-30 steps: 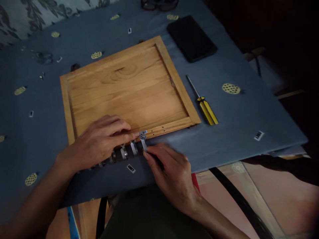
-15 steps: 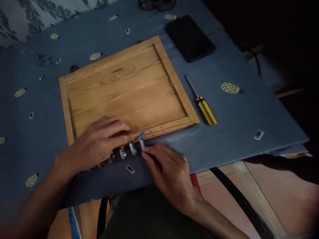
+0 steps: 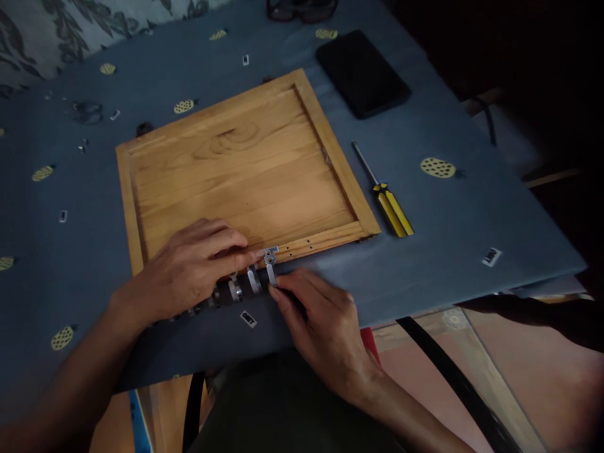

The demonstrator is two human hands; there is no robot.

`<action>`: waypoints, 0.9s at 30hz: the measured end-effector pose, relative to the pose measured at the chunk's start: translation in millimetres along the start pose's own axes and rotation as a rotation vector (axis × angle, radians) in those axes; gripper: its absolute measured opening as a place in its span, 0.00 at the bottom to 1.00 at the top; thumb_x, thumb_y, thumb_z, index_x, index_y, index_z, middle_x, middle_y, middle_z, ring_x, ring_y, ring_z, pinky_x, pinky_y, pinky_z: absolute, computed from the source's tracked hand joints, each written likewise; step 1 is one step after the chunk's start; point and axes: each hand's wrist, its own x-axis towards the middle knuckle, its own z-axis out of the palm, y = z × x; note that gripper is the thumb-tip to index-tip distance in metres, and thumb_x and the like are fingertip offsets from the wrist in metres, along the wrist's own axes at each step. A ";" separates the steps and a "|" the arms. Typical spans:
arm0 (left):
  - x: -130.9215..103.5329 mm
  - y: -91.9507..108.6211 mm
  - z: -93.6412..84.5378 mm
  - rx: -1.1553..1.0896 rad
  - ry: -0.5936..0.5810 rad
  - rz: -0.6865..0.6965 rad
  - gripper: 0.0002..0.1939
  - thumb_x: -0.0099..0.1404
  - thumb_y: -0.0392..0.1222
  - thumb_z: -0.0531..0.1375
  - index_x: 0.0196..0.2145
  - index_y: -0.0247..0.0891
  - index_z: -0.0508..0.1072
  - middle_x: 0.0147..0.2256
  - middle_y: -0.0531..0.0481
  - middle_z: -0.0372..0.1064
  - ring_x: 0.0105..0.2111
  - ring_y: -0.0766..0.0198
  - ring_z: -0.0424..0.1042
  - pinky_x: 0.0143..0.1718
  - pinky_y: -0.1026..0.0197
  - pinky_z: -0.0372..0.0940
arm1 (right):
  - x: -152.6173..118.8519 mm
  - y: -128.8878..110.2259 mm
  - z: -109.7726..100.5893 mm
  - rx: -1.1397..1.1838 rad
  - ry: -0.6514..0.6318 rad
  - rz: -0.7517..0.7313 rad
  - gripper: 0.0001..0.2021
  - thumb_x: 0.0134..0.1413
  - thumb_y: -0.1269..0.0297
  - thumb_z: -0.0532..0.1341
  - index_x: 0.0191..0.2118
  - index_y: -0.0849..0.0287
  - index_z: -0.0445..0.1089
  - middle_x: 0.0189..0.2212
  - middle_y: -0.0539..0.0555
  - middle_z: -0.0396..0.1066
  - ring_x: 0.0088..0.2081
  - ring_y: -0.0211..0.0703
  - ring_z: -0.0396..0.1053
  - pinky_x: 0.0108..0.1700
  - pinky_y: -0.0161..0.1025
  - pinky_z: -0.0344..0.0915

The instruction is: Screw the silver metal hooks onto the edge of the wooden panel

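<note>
A framed wooden panel [image 3: 236,163] lies tilted on the blue cloth. Along its near edge is a row of metal hooks [image 3: 253,280], partly hidden by my left hand [image 3: 189,267]. That hand rests over the edge, its index fingertip pressing the top plate of the rightmost metal hook [image 3: 270,267]. My right hand [image 3: 328,324] pinches the lower end of this same hook between thumb and index finger. Several small holes show in the wood just right of the hook. A screwdriver [image 3: 392,211] with a yellow and black handle lies right of the panel.
A black flat device [image 3: 362,73] lies beyond the screwdriver, with dark glasses [image 3: 302,9] at the far edge. Small shiny pieces [image 3: 83,146] and a clear bag [image 3: 85,112] are at the far left. The cloth-covered table [image 3: 472,226] ends in front of my body.
The view has shifted slightly, so the table and panel appear a little further right. Both hands keep the same hold at the rightmost hook.
</note>
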 end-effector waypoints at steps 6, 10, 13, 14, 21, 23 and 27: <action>0.8 1.1 -0.8 -0.011 -0.008 0.001 0.16 0.78 0.30 0.51 0.53 0.42 0.74 0.45 0.46 0.77 0.43 0.60 0.75 0.42 0.56 0.72 | -1.8 0.9 0.6 0.013 -0.013 0.000 0.10 0.72 0.70 0.57 0.38 0.61 0.74 0.29 0.51 0.75 0.27 0.36 0.73 0.32 0.34 0.67; 1.2 1.9 -0.8 -0.008 -0.016 -0.008 0.17 0.78 0.30 0.49 0.53 0.41 0.74 0.45 0.46 0.77 0.44 0.60 0.75 0.41 0.56 0.71 | -0.6 1.0 0.4 0.027 -0.018 0.003 0.10 0.72 0.69 0.57 0.38 0.61 0.75 0.29 0.51 0.75 0.27 0.36 0.73 0.31 0.34 0.67; 0.8 2.4 -0.7 -0.019 -0.019 -0.019 0.16 0.78 0.30 0.50 0.52 0.41 0.75 0.45 0.46 0.77 0.44 0.59 0.75 0.42 0.56 0.71 | 0.2 1.4 0.3 0.035 -0.023 0.002 0.11 0.72 0.70 0.57 0.38 0.61 0.74 0.28 0.51 0.75 0.27 0.36 0.72 0.31 0.34 0.67; 0.6 2.5 -0.6 -0.023 -0.018 -0.019 0.16 0.78 0.30 0.50 0.52 0.41 0.75 0.45 0.46 0.77 0.44 0.59 0.75 0.43 0.56 0.71 | 0.3 1.5 0.1 0.034 -0.022 0.001 0.10 0.72 0.70 0.57 0.38 0.61 0.75 0.28 0.51 0.75 0.27 0.36 0.72 0.31 0.34 0.67; 3.3 0.2 -2.0 -0.030 0.016 0.001 0.15 0.75 0.28 0.54 0.52 0.39 0.76 0.43 0.47 0.77 0.42 0.62 0.75 0.40 0.59 0.72 | 1.3 -0.6 -2.1 0.048 -0.006 0.016 0.10 0.72 0.69 0.58 0.39 0.61 0.75 0.29 0.52 0.76 0.28 0.36 0.74 0.32 0.35 0.69; 4.9 -0.2 -3.0 -0.047 0.008 0.005 0.13 0.75 0.29 0.55 0.51 0.38 0.76 0.43 0.45 0.77 0.41 0.61 0.75 0.40 0.59 0.73 | 1.5 -0.8 -1.3 0.046 0.005 0.017 0.10 0.72 0.69 0.57 0.38 0.61 0.75 0.29 0.51 0.76 0.28 0.37 0.74 0.32 0.35 0.69; 5.3 -0.2 -3.8 -0.068 0.012 0.009 0.11 0.76 0.31 0.56 0.50 0.38 0.76 0.44 0.44 0.78 0.42 0.60 0.76 0.40 0.57 0.75 | 0.4 -0.1 0.0 0.049 0.011 0.021 0.10 0.71 0.70 0.58 0.37 0.60 0.74 0.28 0.50 0.75 0.27 0.36 0.73 0.31 0.34 0.68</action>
